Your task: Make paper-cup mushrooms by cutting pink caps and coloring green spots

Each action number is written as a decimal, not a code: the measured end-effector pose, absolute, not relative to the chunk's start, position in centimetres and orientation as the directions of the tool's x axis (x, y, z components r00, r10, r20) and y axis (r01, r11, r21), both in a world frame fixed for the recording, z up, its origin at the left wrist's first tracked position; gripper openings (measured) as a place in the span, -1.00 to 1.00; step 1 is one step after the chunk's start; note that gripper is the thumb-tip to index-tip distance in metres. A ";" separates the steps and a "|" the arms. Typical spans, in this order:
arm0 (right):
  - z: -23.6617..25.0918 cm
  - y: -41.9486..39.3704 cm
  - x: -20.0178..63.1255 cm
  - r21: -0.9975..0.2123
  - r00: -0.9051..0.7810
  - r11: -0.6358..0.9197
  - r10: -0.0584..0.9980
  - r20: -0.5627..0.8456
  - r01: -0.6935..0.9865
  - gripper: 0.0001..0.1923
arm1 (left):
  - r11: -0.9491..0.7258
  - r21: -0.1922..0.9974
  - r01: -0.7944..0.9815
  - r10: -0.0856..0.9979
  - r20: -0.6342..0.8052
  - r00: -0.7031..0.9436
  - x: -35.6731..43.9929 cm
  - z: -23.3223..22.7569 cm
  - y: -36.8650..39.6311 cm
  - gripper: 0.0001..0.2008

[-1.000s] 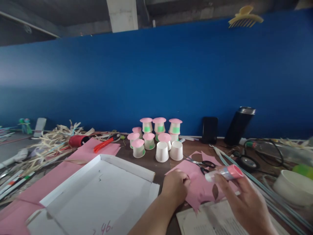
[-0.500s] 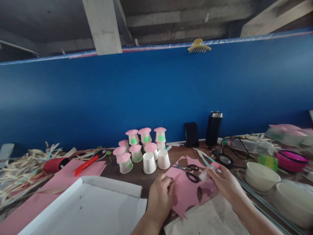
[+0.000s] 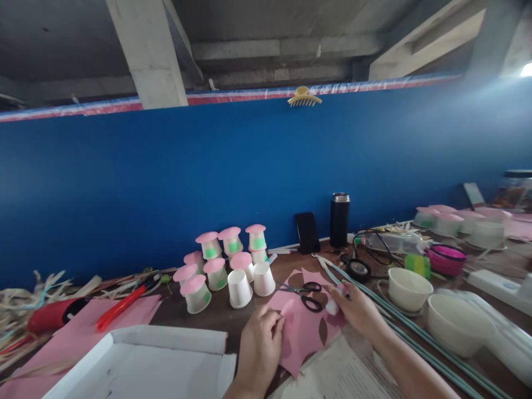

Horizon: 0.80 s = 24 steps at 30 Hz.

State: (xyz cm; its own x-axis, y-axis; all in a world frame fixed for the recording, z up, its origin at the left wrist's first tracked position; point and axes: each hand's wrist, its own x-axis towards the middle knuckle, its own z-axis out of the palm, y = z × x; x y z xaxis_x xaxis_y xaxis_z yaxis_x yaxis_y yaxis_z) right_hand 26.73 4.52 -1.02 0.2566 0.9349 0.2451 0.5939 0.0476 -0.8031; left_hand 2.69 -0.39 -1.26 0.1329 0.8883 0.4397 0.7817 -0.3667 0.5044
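While the right hand grips the glue stick right of centre in the lower half of the frame, the left hand rests well apart from it, across the cut pink sheet. The stick's long axis slants, its white end pointing down and left toward the sheet and its pink end up among the fingers; the right hand is plainly the nearer, thumb and fingers pinching the stick and hiding part of it. The left hand's fingers are curled together at the sheet's left edge; I cannot tell whether they pinch a bit of paper. Black-handled scissors lie on the sheet's upper part, just left of the stick's white end, and two plain cups stand upside down up and left of the left hand, beside the pink-topped cups. Compared with one second ago, the view has swung right: the white tray sits lower and farther left, and a bright pink bowl has come in at the right. The stick, then lifted with its pink end clearly showing, is now lower and more covered by fingers, while the scissors and cups keep their arrangement.
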 end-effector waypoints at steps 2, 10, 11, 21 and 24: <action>-1.2 4.4 26.6 -0.765 0.257 0.020 0.936 0.240 0.644 -0.67 | -0.368 0.497 0.786 0.887 0.440 0.137 2.7 -1.3 -0.3 -0.76; -1.6 4.3 27.0 -0.664 0.263 -0.036 0.933 0.245 0.747 -0.53 | -0.367 0.476 0.799 0.885 0.442 0.143 2.8 -1.0 -0.4 -0.75; -1.3 4.2 27.1 -0.660 0.272 -0.044 0.930 0.247 0.750 -0.52 | -0.371 0.473 0.799 0.883 0.446 0.146 2.8 -1.0 -0.5 -0.75; 2.8 0.5 21.9 -0.966 -0.067 -0.134 0.986 -0.152 0.223 -0.45 | -0.497 0.168 0.851 0.741 0.592 0.316 3.2 -0.3 -1.2 -0.84; 2.5 -0.2 20.5 -0.952 -0.149 -0.297 0.940 -0.306 0.079 -0.50 | -0.508 0.063 0.859 0.718 0.582 0.382 3.5 0.1 -1.5 -0.84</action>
State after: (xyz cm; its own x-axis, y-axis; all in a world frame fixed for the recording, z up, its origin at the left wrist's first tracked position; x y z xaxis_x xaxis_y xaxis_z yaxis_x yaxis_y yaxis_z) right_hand 20.50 -0.18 2.52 -0.1494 0.9403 -0.3057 0.0787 -0.2968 -0.9517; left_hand 3.46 -1.49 0.11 0.3819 0.7177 0.5823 0.8587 -0.5085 0.0635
